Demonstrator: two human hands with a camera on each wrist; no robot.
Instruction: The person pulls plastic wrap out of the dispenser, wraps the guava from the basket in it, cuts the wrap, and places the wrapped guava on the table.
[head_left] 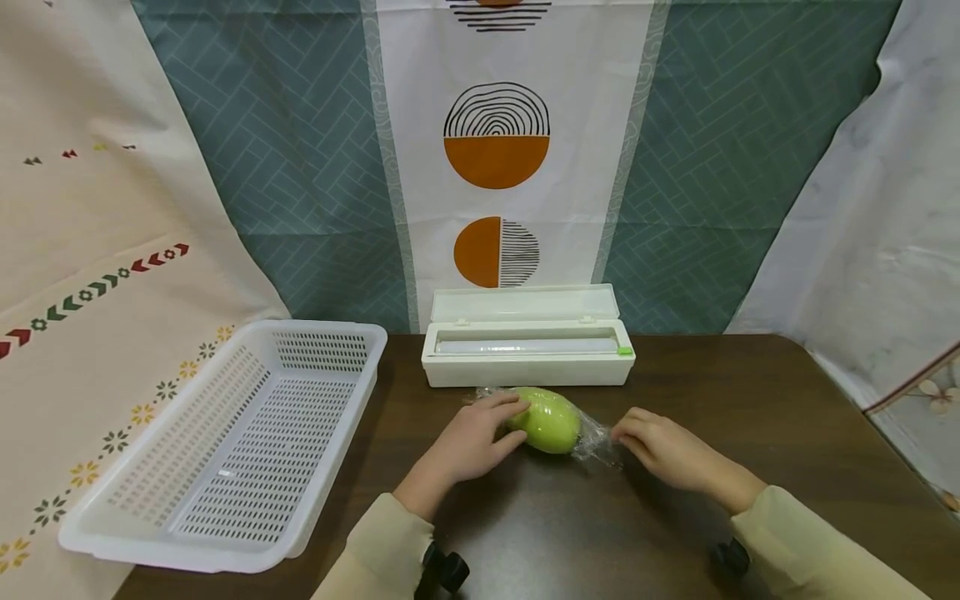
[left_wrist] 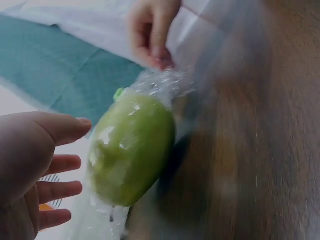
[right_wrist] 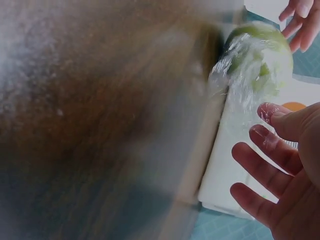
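Observation:
A green oval fruit (head_left: 551, 421), mango-like, is wrapped in clear cling film, with loose film sticking out at both ends. At its right end, my right hand (head_left: 666, 450) pinches the bunched cling film (head_left: 597, 440) between thumb and index finger. The other fingers of that hand are spread apart in the right wrist view. Beside the fruit's left side is my left hand (head_left: 476, 437), its fingers relaxed and apart. The left wrist view shows a gap between that hand and the fruit (left_wrist: 132, 150).
Behind the fruit stands a white cling film box (head_left: 525, 372), lid raised, with a film roll inside and a green slider at its right end. A white perforated plastic basket (head_left: 330, 479) is at the left of the dark wooden table (head_left: 585, 542). Patterned cloths hang behind.

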